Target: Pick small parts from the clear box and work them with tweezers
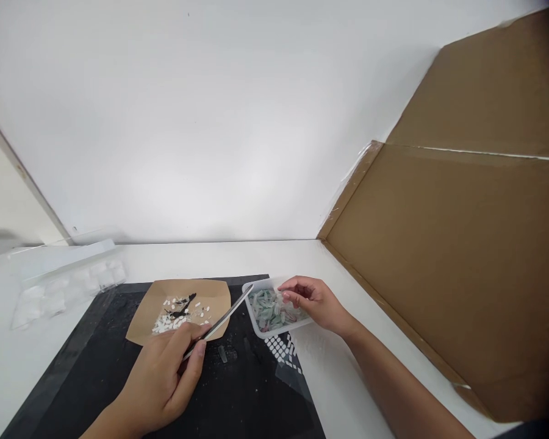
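Observation:
My left hand [171,369] grips a thin, long metal tool [231,311] between thumb and fingers. The tool slants up to the right, its tip near the left rim of a white plastic tub [257,329]. Tweezers or a file: I cannot tell which. Inside the tub lie many small clear and greenish plastic pieces [272,310]. Over its right side, my right hand [313,302] has thumb and fingertips drawn together; whatever they pinch is too small to make out. Left of the tub, a brown cardboard tray [144,311] carries small white oval bits [165,323] and black scraps [183,308].
A black mat [238,402] covers the table's middle. White stickers [281,349] lie by the tub, and a clear piece [222,353] rests on the mat. Clear packaging with white pouches [68,286] sits at left. A cardboard panel [462,244] walls the right side.

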